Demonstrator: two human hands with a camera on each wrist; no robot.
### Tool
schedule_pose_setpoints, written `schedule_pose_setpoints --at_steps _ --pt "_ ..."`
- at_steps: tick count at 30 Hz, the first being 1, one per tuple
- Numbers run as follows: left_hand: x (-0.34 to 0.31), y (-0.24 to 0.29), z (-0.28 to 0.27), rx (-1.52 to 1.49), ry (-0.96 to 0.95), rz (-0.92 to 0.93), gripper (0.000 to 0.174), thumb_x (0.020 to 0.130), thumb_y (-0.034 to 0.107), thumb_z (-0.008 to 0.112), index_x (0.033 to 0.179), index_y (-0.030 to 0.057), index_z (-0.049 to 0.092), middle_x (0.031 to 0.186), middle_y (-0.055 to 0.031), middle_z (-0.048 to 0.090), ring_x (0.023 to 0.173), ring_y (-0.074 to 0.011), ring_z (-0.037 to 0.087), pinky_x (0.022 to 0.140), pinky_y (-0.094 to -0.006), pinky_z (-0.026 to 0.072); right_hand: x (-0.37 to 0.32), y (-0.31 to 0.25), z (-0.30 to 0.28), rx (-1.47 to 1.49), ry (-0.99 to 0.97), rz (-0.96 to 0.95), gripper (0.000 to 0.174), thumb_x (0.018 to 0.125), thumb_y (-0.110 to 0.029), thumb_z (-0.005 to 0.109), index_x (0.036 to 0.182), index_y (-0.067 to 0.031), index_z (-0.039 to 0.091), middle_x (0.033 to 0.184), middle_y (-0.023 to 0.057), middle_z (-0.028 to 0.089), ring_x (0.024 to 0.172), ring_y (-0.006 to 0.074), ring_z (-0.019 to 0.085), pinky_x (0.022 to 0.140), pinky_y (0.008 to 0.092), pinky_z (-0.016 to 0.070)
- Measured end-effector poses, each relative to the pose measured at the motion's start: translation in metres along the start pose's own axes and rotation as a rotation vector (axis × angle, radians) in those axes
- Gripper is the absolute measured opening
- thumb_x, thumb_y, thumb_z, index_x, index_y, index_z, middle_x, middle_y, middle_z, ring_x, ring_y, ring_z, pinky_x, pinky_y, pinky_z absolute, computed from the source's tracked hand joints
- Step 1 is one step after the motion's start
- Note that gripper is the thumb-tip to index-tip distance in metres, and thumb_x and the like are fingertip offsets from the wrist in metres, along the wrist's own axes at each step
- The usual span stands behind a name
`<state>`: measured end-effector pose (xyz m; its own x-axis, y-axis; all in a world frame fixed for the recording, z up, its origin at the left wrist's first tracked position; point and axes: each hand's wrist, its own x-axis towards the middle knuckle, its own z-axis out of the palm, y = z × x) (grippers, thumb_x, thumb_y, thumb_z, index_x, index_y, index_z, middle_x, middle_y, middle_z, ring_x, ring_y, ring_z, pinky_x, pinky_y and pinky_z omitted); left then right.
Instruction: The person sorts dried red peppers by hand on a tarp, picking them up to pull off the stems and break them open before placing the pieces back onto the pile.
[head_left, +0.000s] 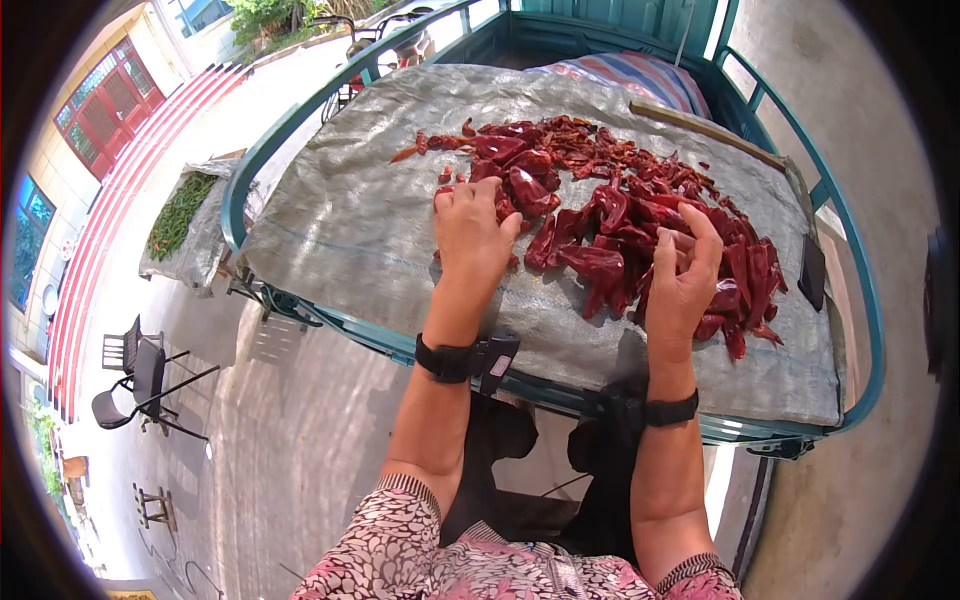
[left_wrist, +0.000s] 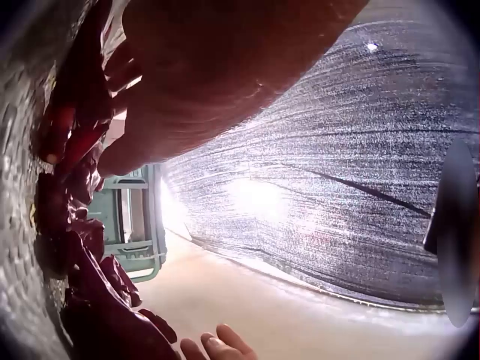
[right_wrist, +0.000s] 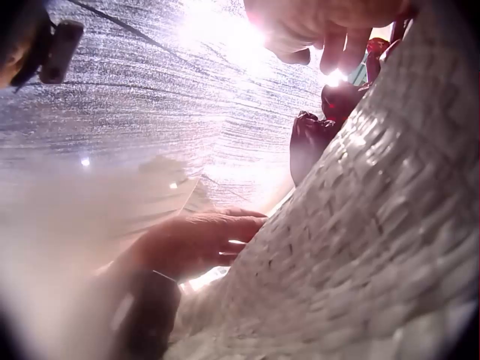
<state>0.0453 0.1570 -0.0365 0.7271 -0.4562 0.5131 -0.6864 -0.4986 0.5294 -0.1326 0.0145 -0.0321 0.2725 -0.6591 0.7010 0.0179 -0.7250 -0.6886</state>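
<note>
Glossy dark red dried chili peppers point(head_left: 600, 265) lie in a loose pile on a grey woven sheet point(head_left: 340, 215). My left hand point(head_left: 470, 225) reaches over the pile's left end, its fingertips right at a few peppers there. On the other side, my right hand point(head_left: 685, 280) is at the pile's near right part, thumb and forefinger bent with a gap between them. Peppers point(left_wrist: 105, 300) line the sheet under the left palm in the left wrist view. In the right wrist view, the right hand's fingers point(right_wrist: 337, 49) hang over the sheet close to some peppers.
The sheet covers the bed of a green metal cart with side rails point(head_left: 850, 260). Smaller orange-red pieces point(head_left: 570, 135) form the pile's far part. A wooden strip point(head_left: 705, 135) and a dark flat object point(head_left: 811, 272) lie at the right. Green peppers point(head_left: 180, 215) sit on another sheet, left.
</note>
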Motion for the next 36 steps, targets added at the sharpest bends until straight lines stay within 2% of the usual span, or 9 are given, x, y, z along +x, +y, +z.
schedule_pose_setpoints --at_steps 3,6,9,13,16,22,28,34,36 --pt "-0.002 -0.004 0.018 -0.028 0.058 0.148 0.05 0.08 0.016 0.071 0.129 0.0171 0.065 0.13 -0.0136 0.059 0.125 -0.0367 0.048 0.108 -0.049 0.0341 0.0 -0.002 0.0 0.003 -0.005 -0.019 0.033 0.095 -0.004 0.062 0.128 -0.0075 0.059 0.129 0.0098 0.057 0.093 0.0175 0.065 0.082 0.0303 0.0541" --pt "0.004 -0.008 0.033 0.215 0.067 0.302 0.05 0.082 0.008 0.064 0.13 0.0227 0.065 0.142 -0.0125 0.052 0.135 -0.0369 0.041 0.112 -0.0549 0.0267 -0.002 -0.007 0.002 0.002 -0.021 0.001 0.032 0.094 -0.004 0.063 0.126 -0.0084 0.061 0.127 0.0089 0.058 0.093 0.0171 0.065 0.081 0.0303 0.0539" --pt "0.011 -0.008 0.041 0.271 0.074 0.324 0.051 0.083 0.003 0.058 0.128 0.0232 0.066 0.146 -0.0125 0.05 0.14 -0.0379 0.036 0.114 -0.057 0.0222 -0.002 -0.007 0.005 -0.026 -0.036 0.003 0.031 0.093 -0.003 0.063 0.124 -0.0086 0.062 0.124 0.0084 0.059 0.093 0.0168 0.064 0.08 0.0304 0.0539" --pt "0.014 -0.009 0.04 0.145 0.095 0.287 0.047 0.086 0.002 0.058 0.126 0.0253 0.067 0.143 -0.0098 0.054 0.14 -0.037 0.037 0.115 -0.0563 0.0222 -0.003 -0.009 0.01 -0.03 -0.016 -0.023 0.031 0.092 0.0 0.064 0.121 -0.008 0.063 0.121 0.0084 0.061 0.093 0.0166 0.064 0.078 0.0294 0.054" --pt "0.016 -0.004 0.033 0.124 0.153 0.349 0.04 0.088 0.004 0.06 0.122 0.0245 0.068 0.142 -0.0087 0.055 0.138 -0.0367 0.039 0.114 -0.0557 0.0227 -0.003 -0.013 0.016 -0.026 -0.007 -0.088 0.031 0.091 0.001 0.064 0.12 -0.0075 0.064 0.12 0.0084 0.062 0.093 0.0167 0.064 0.079 0.0294 0.054" --pt "0.01 -0.016 0.051 0.246 0.092 0.29 0.035 0.086 0.006 0.065 0.117 0.0229 0.067 0.142 -0.0075 0.055 0.139 -0.0372 0.038 0.113 -0.0599 0.0221 -0.005 -0.017 0.022 -0.047 -0.039 -0.137 0.03 0.091 0.003 0.063 0.119 -0.0067 0.065 0.119 0.0089 0.063 0.094 0.0179 0.065 0.083 0.0315 0.0536" --pt "0.011 -0.014 0.044 0.174 0.045 0.302 0.025 0.089 0.008 0.062 0.111 0.0201 0.064 0.141 -0.0037 0.057 0.138 -0.0387 0.04 0.114 -0.0617 0.0194 -0.005 -0.019 0.02 -0.078 -0.045 -0.146 0.031 0.089 0.004 0.063 0.118 -0.0064 0.066 0.115 0.0099 0.065 0.095 0.0207 0.065 0.087 0.0334 0.0531" --pt "0.015 -0.002 0.034 -0.032 0.118 0.278 0.015 0.093 0.008 0.063 0.105 0.017 0.065 0.125 0.0004 0.068 0.129 -0.0305 0.049 0.113 -0.0606 0.0178 -0.005 -0.02 0.02 -0.086 -0.03 -0.178 0.032 0.087 0.005 0.064 0.117 -0.0067 0.066 0.114 0.0105 0.066 0.099 0.0234 0.064 0.09 0.0352 0.0518" --pt "0.015 0.007 0.025 -0.162 0.149 0.326 0.012 0.093 0.009 0.064 0.103 0.0147 0.066 0.119 0.0001 0.07 0.123 -0.027 0.052 0.113 -0.0557 0.0212 -0.004 -0.02 0.02 -0.105 -0.044 -0.204 0.034 0.086 0.003 0.066 0.118 -0.0076 0.067 0.114 0.0103 0.066 0.103 0.0251 0.063 0.093 0.0368 0.0503"
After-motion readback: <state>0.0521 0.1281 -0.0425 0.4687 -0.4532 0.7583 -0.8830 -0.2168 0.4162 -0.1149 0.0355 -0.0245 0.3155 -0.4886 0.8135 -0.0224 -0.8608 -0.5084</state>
